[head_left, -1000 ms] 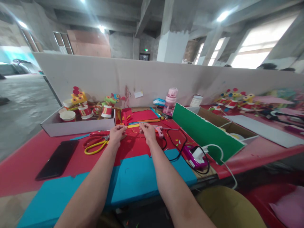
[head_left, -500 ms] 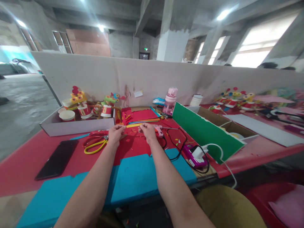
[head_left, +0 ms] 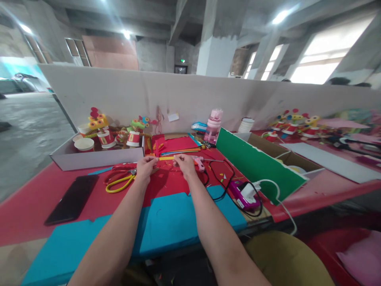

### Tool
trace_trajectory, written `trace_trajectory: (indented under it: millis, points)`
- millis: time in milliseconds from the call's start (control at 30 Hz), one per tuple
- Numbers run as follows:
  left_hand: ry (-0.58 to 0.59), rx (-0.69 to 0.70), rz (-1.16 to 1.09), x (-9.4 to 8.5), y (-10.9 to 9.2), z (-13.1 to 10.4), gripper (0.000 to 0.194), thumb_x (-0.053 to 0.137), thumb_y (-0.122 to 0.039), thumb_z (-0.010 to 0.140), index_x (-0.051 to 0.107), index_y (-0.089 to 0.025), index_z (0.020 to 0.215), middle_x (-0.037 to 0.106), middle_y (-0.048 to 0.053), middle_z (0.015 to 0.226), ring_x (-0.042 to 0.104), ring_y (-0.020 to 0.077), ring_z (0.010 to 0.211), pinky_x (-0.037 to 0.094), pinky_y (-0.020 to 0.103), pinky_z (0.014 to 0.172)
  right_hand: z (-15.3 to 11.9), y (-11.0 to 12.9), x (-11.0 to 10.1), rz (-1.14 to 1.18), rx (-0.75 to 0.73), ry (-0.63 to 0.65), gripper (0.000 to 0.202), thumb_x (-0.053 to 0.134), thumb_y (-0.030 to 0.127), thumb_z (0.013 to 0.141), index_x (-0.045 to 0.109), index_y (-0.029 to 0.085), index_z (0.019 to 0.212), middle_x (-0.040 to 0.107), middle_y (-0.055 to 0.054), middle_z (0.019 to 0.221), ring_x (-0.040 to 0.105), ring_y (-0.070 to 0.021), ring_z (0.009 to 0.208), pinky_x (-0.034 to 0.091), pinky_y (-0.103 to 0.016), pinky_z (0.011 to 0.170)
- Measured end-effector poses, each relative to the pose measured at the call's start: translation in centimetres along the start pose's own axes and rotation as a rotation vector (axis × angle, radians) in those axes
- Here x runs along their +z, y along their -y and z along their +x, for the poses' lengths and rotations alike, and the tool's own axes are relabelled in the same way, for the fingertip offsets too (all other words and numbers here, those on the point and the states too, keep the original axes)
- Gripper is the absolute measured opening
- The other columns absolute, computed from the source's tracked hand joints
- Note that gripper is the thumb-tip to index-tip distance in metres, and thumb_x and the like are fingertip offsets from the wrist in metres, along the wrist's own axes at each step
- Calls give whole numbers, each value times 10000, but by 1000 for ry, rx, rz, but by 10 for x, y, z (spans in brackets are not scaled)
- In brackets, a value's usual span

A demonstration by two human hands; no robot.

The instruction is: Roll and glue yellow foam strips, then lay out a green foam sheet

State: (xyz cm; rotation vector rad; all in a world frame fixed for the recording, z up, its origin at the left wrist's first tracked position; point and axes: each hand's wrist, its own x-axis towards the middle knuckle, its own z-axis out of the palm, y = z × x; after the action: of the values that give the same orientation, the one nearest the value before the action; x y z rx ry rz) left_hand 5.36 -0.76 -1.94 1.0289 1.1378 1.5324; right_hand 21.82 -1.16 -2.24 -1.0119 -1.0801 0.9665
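A short yellow paper strip [head_left: 166,158] stretches between my two hands above the red table cover. My left hand [head_left: 146,166] pinches its left end, where a bit of red paper also shows close to the fingertips. The right end is pinched by my right hand [head_left: 184,163]. Just right of that hand lies a pink glue gun [head_left: 199,162], partly covered by it. Yellow-handled scissors [head_left: 119,184] rest beside my left wrist, next to a red-handled tool [head_left: 114,171]. Behind the hands are thin coloured strips [head_left: 181,151] and red paper sheets [head_left: 177,143].
A white box [head_left: 98,159] with paper-cup figures stands at the left, a black phone-like slab [head_left: 72,200] before it. Blue sheets [head_left: 171,216] line the front edge. At right are a purple power strip [head_left: 242,194] with cables and a green-sided box [head_left: 256,167].
My right fingers have shifted slightly left along the yellow strip, so a shorter piece shows between the hands. My left hand stays nearly in place.
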Motion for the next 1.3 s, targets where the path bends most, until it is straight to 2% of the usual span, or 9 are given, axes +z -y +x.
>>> trace_trajectory:
  millis: [167,300,400,467,567,633,733,900,1300]
  points:
    - [20,11,-1,1,-1,-1,270,784,-335,480,648,-145,615,530,-17,501,436,83,482,344,197,449,3,0,0,65,25,-36,278,667,435,684,608,167,641,622,-2,573,539,-102,487,484,-232,520]
    - [-8,13,-21,-2,-1,2,281,788,-336,476,646,-142,622,527,-21,494,438,80,471,345,201,453,8,1,-6,121,-34,-228,342,646,505,708,592,171,657,581,14,548,480,-84,447,423,-206,454]
    - [-2,6,-85,-6,-2,4,302,798,-337,465,642,-134,624,541,-17,507,442,75,469,349,202,460,10,2,-10,199,33,-326,403,605,551,742,532,183,592,510,32,478,413,-71,388,350,-195,384]
    - [65,-44,-138,-6,-4,3,310,811,-335,472,635,-135,630,539,-22,517,443,71,467,368,208,475,9,2,-10,216,103,-288,408,608,542,744,507,189,569,502,34,465,415,-71,380,356,-195,380]
    - [178,-131,-192,-2,-5,-2,318,828,-330,489,621,-139,638,529,-30,529,453,70,470,388,217,494,3,1,-1,181,119,-137,278,716,427,655,578,186,647,584,43,554,482,-70,445,431,-191,456]
    - [224,-140,-204,2,-5,-6,320,834,-325,493,620,-134,636,533,-24,535,463,73,475,375,215,490,-2,-2,8,184,143,-15,246,757,366,594,616,186,684,612,52,581,509,-70,476,459,-195,503]
    - [257,-126,-201,6,-3,-8,316,834,-325,501,630,-127,638,549,-12,539,473,78,481,357,217,486,-9,-3,18,308,238,115,253,781,341,557,631,172,670,641,33,592,558,-80,507,499,-222,571]
    - [271,-109,-186,9,1,-8,297,829,-319,511,649,-126,647,578,2,550,491,86,496,371,224,512,-14,-2,24,425,282,165,251,809,296,548,654,161,693,666,12,602,603,-95,535,522,-240,624]
    - [238,-37,-151,11,6,-8,233,793,-275,487,654,-124,598,582,11,524,478,87,475,370,233,518,-14,-7,23,392,243,209,322,812,351,562,639,168,762,657,32,638,604,-81,563,524,-222,636]
